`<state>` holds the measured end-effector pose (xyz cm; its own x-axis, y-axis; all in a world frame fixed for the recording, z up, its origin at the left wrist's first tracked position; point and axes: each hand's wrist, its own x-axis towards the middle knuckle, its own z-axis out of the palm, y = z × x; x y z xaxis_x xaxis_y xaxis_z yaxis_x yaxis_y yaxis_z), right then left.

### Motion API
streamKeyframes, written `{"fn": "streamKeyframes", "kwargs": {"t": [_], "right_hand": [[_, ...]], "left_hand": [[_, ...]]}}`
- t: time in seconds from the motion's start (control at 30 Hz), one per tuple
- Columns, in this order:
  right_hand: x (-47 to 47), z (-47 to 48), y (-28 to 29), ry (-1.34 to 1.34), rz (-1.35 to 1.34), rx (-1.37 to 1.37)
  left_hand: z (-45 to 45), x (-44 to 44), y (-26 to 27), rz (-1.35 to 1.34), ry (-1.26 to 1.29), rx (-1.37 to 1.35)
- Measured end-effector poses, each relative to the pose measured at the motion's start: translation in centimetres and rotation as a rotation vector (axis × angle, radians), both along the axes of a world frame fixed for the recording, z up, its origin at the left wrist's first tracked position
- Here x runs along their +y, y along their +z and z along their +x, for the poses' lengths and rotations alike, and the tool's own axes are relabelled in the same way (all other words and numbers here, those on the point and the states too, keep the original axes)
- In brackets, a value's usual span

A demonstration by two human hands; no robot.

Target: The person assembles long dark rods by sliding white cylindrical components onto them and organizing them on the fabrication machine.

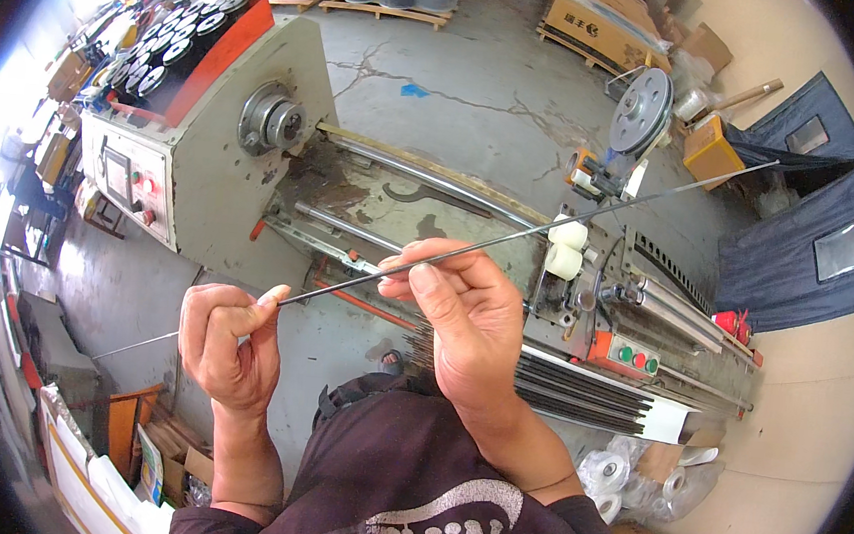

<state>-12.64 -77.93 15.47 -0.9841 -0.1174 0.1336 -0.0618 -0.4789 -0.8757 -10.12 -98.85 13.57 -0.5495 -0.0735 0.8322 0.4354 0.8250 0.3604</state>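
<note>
A long, thin dark rod [343,283] slants across the view, from low on the left to high on the right. My left hand [229,345] pinches it between thumb and fingers near its left part, and a short length sticks out beyond the fist. Farther along, my right hand [465,311] holds the rod between its thumb and fingertips, palm turned up. The long right part reaches over the machine's white rollers [566,248], seemingly above them. Below my right forearm, a bundle of similar dark rods [583,392] lies along the machine's near side, partly hidden by that arm.
A lathe-like winding machine [213,167] spans the space ahead, with a chuck [284,124], a control panel [129,183] and a button box [627,356]. A hook spanner [432,196] lies on its bed. Plastic-wrapped rolls [602,473] sit at lower right, cartons [174,465] at lower left.
</note>
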Motion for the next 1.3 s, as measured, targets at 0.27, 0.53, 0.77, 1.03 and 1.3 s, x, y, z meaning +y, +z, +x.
{"fn": "streamKeyframes", "kwargs": {"t": [0.27, 0.53, 0.77, 1.03, 1.3], "right_hand": [[0.5, 0.3, -0.1, -0.020, 0.011, 0.004], [2.8, -0.6, 0.0, -0.251, -0.044, 0.135], [3.1, -0.2, -0.5, -0.258, -0.066, 0.125], [3.1, -0.1, -0.4, -0.289, -0.077, 0.120], [3.0, 0.1, -0.8, -0.274, -0.106, 0.126]], "left_hand": [[-0.3, 0.5, 0.1, -0.005, -0.019, 0.017], [0.1, 0.3, 0.2, -0.036, -0.040, -0.019], [0.0, 0.1, 0.1, -0.033, -0.051, -0.020], [0.1, 0.2, 0.1, -0.030, -0.061, -0.022], [0.4, 0.0, 0.0, 0.002, -0.069, -0.058]]}}
